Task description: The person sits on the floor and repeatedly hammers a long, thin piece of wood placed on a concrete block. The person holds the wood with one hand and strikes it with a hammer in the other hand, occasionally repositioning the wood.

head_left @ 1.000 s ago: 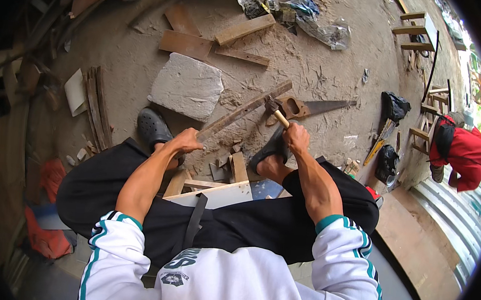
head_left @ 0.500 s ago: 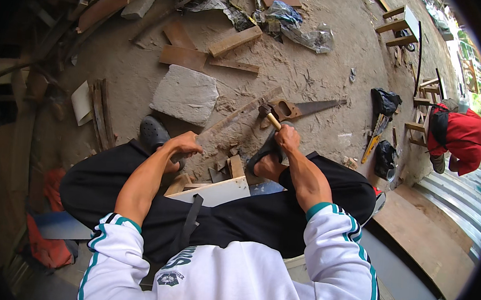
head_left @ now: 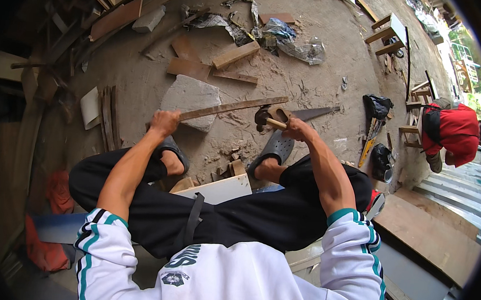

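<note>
My left hand (head_left: 165,122) is closed round one end of a long, thin wooden strip (head_left: 235,106). The strip slants away to the right, passing over a pale stone block (head_left: 186,95). In my right hand (head_left: 299,130) is a hammer (head_left: 276,124), gripped by its light wooden handle, its dark head pointing left. Just beyond the hammer a handsaw (head_left: 315,112) lies on the dusty ground, its wooden grip partly hidden by the hammer head and strip. Between my legs sits a white-faced board (head_left: 222,189) with small wood offcuts (head_left: 236,167) behind it.
Wood pieces (head_left: 236,55) and crumpled plastic (head_left: 306,48) litter the ground ahead. More timber (head_left: 116,18) is piled at the far left. On the right lie a yellow-handled saw (head_left: 370,139) and black bags (head_left: 377,106). A person in red (head_left: 456,134) bends near small stools (head_left: 391,35).
My left hand has moved up and left, lifting the strip so it lies flatter across the stone block. My right hand with the hammer has shifted slightly up and right.
</note>
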The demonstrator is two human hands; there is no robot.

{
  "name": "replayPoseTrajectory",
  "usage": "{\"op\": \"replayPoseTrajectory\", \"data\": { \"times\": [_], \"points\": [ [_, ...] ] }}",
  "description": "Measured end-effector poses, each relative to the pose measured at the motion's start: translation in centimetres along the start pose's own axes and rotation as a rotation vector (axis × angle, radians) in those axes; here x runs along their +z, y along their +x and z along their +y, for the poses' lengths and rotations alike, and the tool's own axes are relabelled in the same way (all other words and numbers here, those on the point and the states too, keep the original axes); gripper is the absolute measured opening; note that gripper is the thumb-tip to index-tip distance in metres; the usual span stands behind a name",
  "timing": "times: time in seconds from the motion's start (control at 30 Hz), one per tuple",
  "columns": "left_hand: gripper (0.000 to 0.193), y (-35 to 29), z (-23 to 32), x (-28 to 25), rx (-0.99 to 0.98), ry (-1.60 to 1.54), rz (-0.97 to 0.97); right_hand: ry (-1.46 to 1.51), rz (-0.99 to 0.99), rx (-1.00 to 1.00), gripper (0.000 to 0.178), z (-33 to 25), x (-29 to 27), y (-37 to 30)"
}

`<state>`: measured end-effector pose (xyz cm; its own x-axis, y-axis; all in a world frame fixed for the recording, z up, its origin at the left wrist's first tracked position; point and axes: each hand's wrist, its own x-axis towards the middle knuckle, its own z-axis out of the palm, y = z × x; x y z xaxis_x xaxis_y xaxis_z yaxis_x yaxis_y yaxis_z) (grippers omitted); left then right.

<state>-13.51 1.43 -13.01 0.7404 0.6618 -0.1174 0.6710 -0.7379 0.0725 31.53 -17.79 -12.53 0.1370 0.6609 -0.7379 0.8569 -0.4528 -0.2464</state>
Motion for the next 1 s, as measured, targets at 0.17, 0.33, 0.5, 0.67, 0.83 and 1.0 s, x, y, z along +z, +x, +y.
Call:
{"op": "replayPoseTrajectory", "data": {
  "times": [0.17,0.33,0.5,0.67,0.83,1.0],
  "points": [
    [0.009,2.3,-4.8,-1.7,0.159,0.068,0.325,0.365,-0.217,-0.028,0.034,-3.4,-1.5,-3.6],
    [0.005,2.9,-8.7,-6.4,0.350,0.077,0.505,0.447,-0.412,-0.038,0.039,-7.4,-2.9,-7.6],
    [0.009,3.0,-10.1,-9.3,0.407,0.019,0.608,0.452,-0.476,-0.198,0.040,-9.5,-5.4,-10.2],
    [0.008,3.7,-10.6,-11.2,0.489,-0.007,0.644,0.195,-0.512,-0.125,0.037,-10.8,-9.4,-13.5],
    [0.008,4.6,-14.2,-16.3,0.583,0.224,0.341,-0.146,-0.615,-0.191,0.037,-9.1,-8.0,-15.1],
    [0.011,3.4,-15.0,-14.1,0.241,0.270,0.145,-0.012,-0.443,-0.091,0.033,-5.3,-7.1,-13.2]
  ]
}}
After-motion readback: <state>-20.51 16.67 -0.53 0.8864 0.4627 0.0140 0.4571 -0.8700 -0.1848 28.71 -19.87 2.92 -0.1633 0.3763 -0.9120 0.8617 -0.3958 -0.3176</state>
